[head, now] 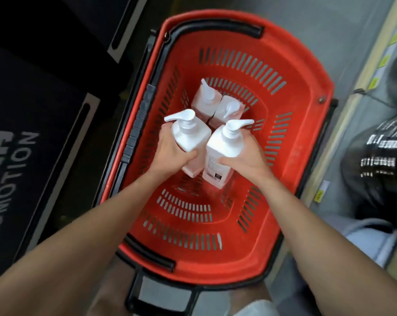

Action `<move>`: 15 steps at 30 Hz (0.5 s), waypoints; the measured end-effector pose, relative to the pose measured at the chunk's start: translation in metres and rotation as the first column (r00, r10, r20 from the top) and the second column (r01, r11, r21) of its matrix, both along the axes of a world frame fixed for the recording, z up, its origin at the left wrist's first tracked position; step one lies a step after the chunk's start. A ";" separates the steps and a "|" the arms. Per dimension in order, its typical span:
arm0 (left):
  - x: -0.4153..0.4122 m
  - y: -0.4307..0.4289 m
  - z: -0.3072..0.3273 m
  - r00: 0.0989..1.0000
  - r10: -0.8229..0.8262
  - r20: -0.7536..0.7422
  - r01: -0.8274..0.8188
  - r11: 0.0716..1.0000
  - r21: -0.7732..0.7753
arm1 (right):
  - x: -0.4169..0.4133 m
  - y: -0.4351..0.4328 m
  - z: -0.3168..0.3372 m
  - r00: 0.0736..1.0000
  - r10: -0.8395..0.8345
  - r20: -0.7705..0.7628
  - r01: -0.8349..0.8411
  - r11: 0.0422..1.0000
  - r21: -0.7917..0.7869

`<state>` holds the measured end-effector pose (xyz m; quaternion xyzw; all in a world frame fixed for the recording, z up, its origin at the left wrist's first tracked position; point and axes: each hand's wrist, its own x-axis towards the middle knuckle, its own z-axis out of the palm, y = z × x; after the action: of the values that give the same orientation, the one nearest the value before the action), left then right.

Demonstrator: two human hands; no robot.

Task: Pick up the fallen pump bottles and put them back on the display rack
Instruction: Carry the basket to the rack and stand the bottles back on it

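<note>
Seen from the head camera, which looks straight down, a red slotted plastic shopping basket with black handles fills the middle of the floor. Over it, the left hand has its fingers wrapped round the body of a white square-shouldered pump bottle. The right hand grasps a second white pump bottle the same way, thumb across the near face.

Both bottles are upright, side by side and nearly touching, nozzles pointing outward to either side. Gripping each low on the body rather than by the pump head looks like a choice for control, since it keeps the bottle vertical and the pump from being pressed.

Just beyond them, two more white pump bottles stand upright on the basket floor, pressed together. The basket seems to serve as a carrier for gathering bottles.

To the left lies a dark printed floor mat. Along the right edge runs a pale shelf edge with yellow labels, perhaps the rack, though I cannot tell. No bottle sits on a rack in this view, so the shelving step looks undone.
</note>
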<state>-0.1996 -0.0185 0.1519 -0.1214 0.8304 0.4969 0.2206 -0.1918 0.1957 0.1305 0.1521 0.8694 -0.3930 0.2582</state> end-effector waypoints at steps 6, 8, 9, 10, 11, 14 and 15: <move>-0.005 -0.011 0.122 0.996 -0.014 -0.086 0.015 1.000 0.013 | 0.002 -0.006 0.141 0.994 -0.101 -0.031 0.098 0.991 -0.086; -0.009 -0.015 0.170 0.994 0.020 -0.103 -0.017 0.999 0.031 | 0.002 -0.007 0.186 0.991 -0.125 -0.051 0.120 0.988 -0.098; -0.009 -0.019 0.192 0.995 0.044 -0.094 -0.042 0.999 0.026 | 0.002 -0.009 0.209 0.990 -0.130 -0.062 0.123 0.987 -0.108; -0.010 -0.022 0.214 0.993 0.068 -0.096 -0.068 0.998 0.006 | 0.001 -0.012 0.229 0.989 -0.128 -0.076 0.119 0.986 -0.116; -0.009 -0.027 0.236 0.991 0.085 -0.102 -0.086 0.996 -0.010 | 0.001 -0.016 0.251 0.989 -0.119 -0.086 0.109 0.988 -0.112; -0.005 -0.046 0.282 0.986 0.080 -0.145 -0.088 0.995 -0.046 | -0.004 -0.031 0.312 0.986 -0.066 -0.152 0.052 0.994 -0.096; -0.003 -0.054 0.294 0.984 0.088 -0.156 -0.098 0.994 -0.052 | -0.007 -0.037 0.331 0.985 -0.033 -0.170 0.020 0.997 -0.080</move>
<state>-0.2031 -0.0726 0.4460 -0.1280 0.8528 0.4896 0.1289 -0.1985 0.1584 0.4612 0.1191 0.8702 -0.4417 0.1830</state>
